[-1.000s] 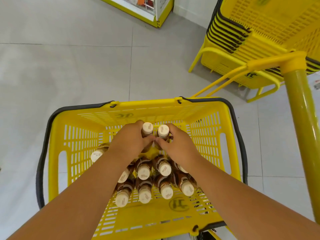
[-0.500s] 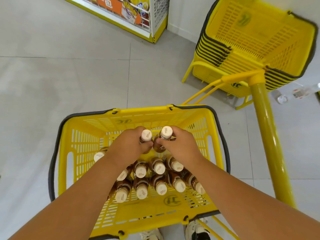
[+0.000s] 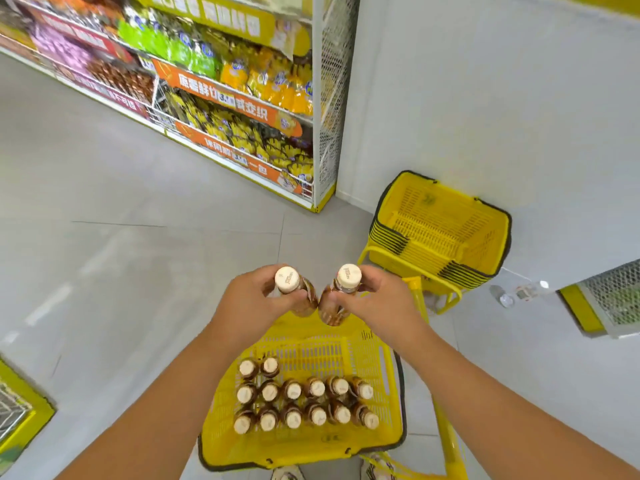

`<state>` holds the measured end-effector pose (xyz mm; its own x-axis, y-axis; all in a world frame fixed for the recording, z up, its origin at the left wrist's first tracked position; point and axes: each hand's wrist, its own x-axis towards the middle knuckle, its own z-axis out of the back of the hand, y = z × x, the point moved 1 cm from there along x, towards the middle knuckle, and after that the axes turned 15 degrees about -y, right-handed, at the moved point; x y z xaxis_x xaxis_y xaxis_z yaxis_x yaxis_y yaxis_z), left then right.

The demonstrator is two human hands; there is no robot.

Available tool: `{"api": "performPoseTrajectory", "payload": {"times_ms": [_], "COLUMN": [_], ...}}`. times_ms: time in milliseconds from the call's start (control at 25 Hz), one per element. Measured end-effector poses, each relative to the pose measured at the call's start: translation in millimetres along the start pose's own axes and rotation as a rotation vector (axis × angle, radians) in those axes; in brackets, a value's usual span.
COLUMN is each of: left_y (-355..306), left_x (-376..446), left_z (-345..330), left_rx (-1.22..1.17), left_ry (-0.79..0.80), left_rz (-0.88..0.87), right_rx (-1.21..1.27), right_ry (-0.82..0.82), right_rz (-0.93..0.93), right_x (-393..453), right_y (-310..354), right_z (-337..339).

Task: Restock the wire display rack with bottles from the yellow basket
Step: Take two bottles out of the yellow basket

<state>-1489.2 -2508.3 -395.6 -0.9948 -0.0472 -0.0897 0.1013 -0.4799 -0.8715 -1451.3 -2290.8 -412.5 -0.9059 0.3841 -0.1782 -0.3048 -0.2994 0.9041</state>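
A person's left hand (image 3: 258, 299) is gripping one brown bottle (image 3: 298, 292) by its neck; the right hand (image 3: 375, 299) is clasping a second bottle (image 3: 337, 301), both raised above the yellow basket (image 3: 301, 445) of remaining bottles (image 3: 304, 403); their bodies are nearly touching, and a knock could loosen either narrow hold.

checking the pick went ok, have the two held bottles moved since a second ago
Yes. Both bottles have risen clear above the yellow basket rim, out from among the rest.

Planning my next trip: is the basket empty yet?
Not empty. The basket holds about fourteen capped bottles standing upright in rows.
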Motion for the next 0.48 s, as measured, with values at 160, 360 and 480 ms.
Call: {"api": "performPoseTrajectory", "payload": {"times_ms": [160,360,480], "left_y": [-109,-226,-276], "left_x": [-18,-48,-77], "left_z": [70,158,203], "left_rx": [-0.161,-0.224,-0.209], "left_ry": [-0.083,-0.223,-0.324], "left_rz": [-0.055,-0.227,-0.294], "right_rx": [0.069,0.119,0.156], "right_ry": [-0.047,-0.069,0.020], "right_rz": [0.084,0.242,0.347], "right_x": [-23,-58,-81], "right_y": [118,249,317], "right_z": [60,115,138]}}
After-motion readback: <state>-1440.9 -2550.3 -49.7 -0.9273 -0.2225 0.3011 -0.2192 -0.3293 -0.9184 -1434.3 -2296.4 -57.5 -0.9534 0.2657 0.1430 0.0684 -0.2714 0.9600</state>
